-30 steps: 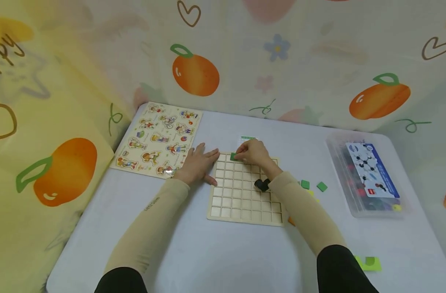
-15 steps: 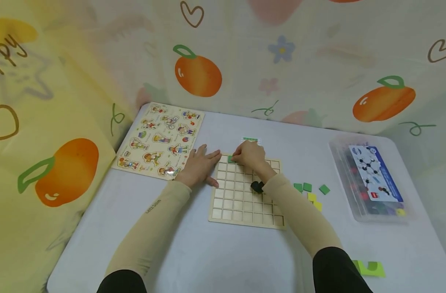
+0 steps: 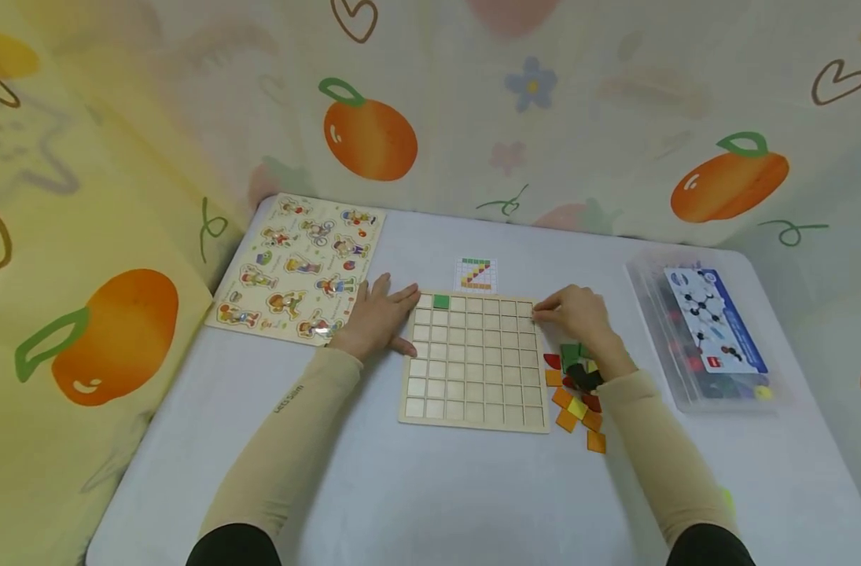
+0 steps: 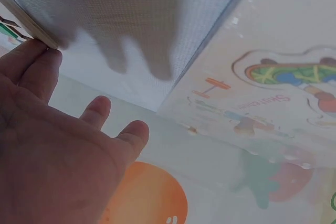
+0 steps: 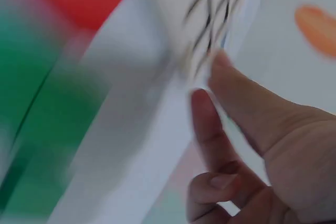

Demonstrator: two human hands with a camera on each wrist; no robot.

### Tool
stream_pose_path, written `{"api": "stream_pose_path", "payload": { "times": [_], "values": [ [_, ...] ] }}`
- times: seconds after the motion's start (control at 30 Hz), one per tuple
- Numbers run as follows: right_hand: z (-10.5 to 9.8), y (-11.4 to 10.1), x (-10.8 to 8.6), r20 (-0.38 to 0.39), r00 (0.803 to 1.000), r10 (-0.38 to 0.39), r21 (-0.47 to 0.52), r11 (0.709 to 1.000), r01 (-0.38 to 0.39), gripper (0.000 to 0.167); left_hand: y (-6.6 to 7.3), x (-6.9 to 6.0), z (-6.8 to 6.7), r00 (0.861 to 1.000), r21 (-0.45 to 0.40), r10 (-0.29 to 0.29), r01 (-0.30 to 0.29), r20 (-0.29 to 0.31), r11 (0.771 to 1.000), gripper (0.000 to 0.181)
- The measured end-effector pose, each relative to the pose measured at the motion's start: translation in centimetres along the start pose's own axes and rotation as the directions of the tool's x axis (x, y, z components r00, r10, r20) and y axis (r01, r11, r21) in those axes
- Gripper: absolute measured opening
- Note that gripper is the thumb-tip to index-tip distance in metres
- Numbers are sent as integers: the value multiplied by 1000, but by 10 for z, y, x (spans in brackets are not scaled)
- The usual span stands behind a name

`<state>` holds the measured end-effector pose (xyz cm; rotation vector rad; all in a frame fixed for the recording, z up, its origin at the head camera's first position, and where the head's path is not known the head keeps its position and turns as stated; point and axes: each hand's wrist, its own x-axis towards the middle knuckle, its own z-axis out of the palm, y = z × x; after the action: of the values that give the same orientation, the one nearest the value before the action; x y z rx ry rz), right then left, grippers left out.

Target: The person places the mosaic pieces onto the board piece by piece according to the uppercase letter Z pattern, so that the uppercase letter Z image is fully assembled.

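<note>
Likely light and stiff, the green tile [image 3: 440,302] — far row of the board [image 3: 455,356], toward the left — suits an edge pinch. The left hand [image 3: 375,321] spreads against the board's left edge; the right hand [image 3: 579,316] is at the right edge, finger and thumb apart. Black wrist gear [image 3: 583,378] hides some loose tiles [image 3: 577,408].

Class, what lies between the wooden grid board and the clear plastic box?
In the head view, scattered coloured tiles lie there, beside the board; the right hand and its sleeve are in that stretch too.
</note>
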<state>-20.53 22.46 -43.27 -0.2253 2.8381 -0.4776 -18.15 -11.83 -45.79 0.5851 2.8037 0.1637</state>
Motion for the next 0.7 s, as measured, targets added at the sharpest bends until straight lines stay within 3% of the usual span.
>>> {"api": "stream_pose_path", "payload": {
  "times": [0.2,0.33,0.47,0.6,0.7],
  "values": [
    [-16,49,-29,128,978,165,0,986,-167,35,0,-1,-1,1000,-22,1,-1,11,1000,115],
    [-21,58,-33,220,963,156,4,987,-161,34,-1,-2,-3,1000,-38,-1,2,13,999,113],
    [-18,60,-34,264,954,145,3,988,-151,33,-1,-2,-3,1000,-51,9,-8,13,999,112],
    [-16,61,-35,257,959,123,21,991,-133,30,0,-2,-1,1000,-51,5,-4,19,999,112],
    [-19,62,-34,211,974,79,57,994,-93,29,-1,-1,0,1000,-49,1,0,23,999,112]
  ]
}}
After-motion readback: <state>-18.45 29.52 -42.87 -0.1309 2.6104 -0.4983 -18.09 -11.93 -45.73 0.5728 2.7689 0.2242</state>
